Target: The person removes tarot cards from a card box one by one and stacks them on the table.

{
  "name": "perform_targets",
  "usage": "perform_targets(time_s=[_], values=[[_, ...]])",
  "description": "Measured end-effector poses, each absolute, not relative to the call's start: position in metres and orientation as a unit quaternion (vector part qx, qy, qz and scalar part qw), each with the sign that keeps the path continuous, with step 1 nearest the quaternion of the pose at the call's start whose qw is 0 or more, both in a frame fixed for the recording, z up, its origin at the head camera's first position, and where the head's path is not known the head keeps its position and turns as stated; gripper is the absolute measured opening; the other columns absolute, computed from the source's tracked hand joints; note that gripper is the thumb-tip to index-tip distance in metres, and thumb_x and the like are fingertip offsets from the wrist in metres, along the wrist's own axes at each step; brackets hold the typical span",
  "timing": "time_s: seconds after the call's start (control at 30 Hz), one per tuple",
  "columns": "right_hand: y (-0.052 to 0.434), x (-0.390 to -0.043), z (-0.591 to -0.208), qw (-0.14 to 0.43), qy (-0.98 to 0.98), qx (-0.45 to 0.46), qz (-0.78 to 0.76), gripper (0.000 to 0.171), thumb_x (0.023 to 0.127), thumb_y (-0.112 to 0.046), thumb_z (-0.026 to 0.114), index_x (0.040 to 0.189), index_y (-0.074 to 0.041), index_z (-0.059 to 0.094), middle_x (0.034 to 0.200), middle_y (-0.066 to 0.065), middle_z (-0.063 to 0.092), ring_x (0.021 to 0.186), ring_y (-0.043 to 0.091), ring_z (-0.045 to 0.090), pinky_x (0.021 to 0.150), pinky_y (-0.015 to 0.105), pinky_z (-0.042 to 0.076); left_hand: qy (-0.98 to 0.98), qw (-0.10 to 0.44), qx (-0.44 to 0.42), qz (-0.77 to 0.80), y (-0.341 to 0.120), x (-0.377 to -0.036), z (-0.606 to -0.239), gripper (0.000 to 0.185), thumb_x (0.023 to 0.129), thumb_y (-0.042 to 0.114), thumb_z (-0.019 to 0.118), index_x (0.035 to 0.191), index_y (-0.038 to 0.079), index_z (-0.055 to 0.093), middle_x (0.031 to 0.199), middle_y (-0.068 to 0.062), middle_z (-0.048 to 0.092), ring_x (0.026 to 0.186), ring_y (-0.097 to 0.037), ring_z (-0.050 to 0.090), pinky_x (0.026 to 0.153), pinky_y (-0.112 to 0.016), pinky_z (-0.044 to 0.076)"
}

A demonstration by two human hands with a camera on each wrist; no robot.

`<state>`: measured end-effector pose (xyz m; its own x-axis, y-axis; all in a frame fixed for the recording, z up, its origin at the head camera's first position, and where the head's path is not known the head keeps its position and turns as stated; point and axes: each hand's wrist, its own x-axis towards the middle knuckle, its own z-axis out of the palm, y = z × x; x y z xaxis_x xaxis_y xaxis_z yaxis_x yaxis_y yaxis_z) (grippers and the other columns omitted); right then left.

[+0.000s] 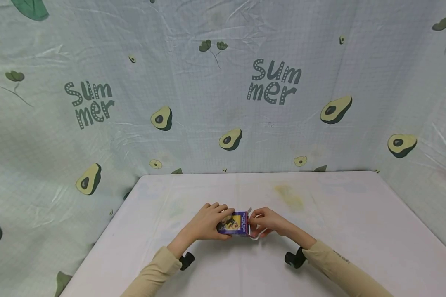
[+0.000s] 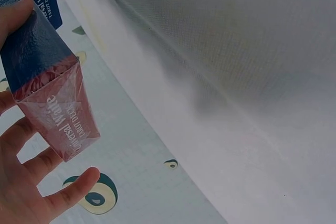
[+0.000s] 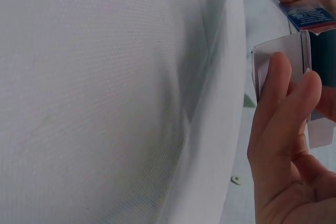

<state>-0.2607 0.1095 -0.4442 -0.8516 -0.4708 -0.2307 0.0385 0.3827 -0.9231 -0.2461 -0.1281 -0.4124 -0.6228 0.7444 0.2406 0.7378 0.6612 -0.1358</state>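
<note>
A small purple tarot deck box (image 1: 235, 223) is held up over the table, its lettered end towards the right. My left hand (image 1: 209, 222) grips it from the left, thumb on the near side and fingers over the far side. In the left wrist view, clear film covers the red end of the tarot deck box (image 2: 58, 98). My right hand (image 1: 268, 221) is at the opened end, fingers curled about it. The right wrist view shows a white flap (image 3: 283, 59) standing out behind two of its fingers, and a fingertip against the dark opening. The box's contents are hidden.
A white-covered table (image 1: 319, 206) lies under both hands, with a yellowish stain (image 1: 289, 196) beyond them. Behind it hangs a pale cloth (image 1: 200, 90) printed with avocados and lettering. Black wrist cameras (image 1: 294, 259) sit below each wrist.
</note>
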Motion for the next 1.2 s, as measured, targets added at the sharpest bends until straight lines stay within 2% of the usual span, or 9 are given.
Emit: perform_targets(time_s=[0.27, 0.6, 0.9, 1.2], values=[[0.113, -0.259, -0.442, 0.249, 0.78, -0.145, -0.556, 0.026, 0.086, -0.028, 0.056, 0.086, -0.002, 0.057, 0.075, 0.004, 0.065, 0.062, 0.015, 0.066, 0.052, 0.027, 0.051, -0.903, 0.135, -0.408, 0.011, -0.13, -0.245, -0.413, 0.073, 0.064, 0.059, 0.067, 0.124, 0.022, 0.048, 0.106, 0.005, 0.055, 0.09, -0.013, 0.05, 0.072, -0.031, 0.039], [0.118, -0.261, -0.443, 0.274, 0.765, -0.13, -0.569, 0.021, 0.085, -0.026, 0.056, 0.084, -0.005, 0.056, 0.08, 0.002, 0.065, 0.063, 0.012, 0.065, 0.052, 0.023, 0.049, -0.905, 0.124, -0.407, -0.001, -0.131, -0.245, -0.416, 0.074, 0.064, 0.058, 0.068, 0.125, 0.021, 0.048, 0.106, 0.004, 0.056, 0.091, -0.013, 0.05, 0.072, -0.031, 0.039], [0.124, -0.263, -0.442, 0.293, 0.756, -0.123, -0.572, 0.033, 0.085, -0.024, 0.056, 0.105, 0.003, 0.058, 0.089, 0.004, 0.066, 0.066, 0.01, 0.065, 0.054, 0.021, 0.049, -0.907, 0.123, -0.403, 0.012, -0.132, -0.245, -0.417, 0.073, 0.063, 0.059, 0.067, 0.124, 0.024, 0.048, 0.105, 0.006, 0.056, 0.089, -0.012, 0.05, 0.072, -0.03, 0.038], [0.132, -0.267, -0.443, 0.299, 0.746, -0.13, -0.581, 0.042, 0.083, -0.023, 0.058, 0.115, 0.004, 0.054, 0.095, 0.006, 0.066, 0.07, 0.011, 0.065, 0.054, 0.022, 0.049, -0.91, 0.115, -0.398, 0.008, -0.132, -0.245, -0.419, 0.073, 0.064, 0.06, 0.066, 0.124, 0.024, 0.048, 0.105, 0.006, 0.056, 0.089, -0.012, 0.05, 0.072, -0.03, 0.038]])
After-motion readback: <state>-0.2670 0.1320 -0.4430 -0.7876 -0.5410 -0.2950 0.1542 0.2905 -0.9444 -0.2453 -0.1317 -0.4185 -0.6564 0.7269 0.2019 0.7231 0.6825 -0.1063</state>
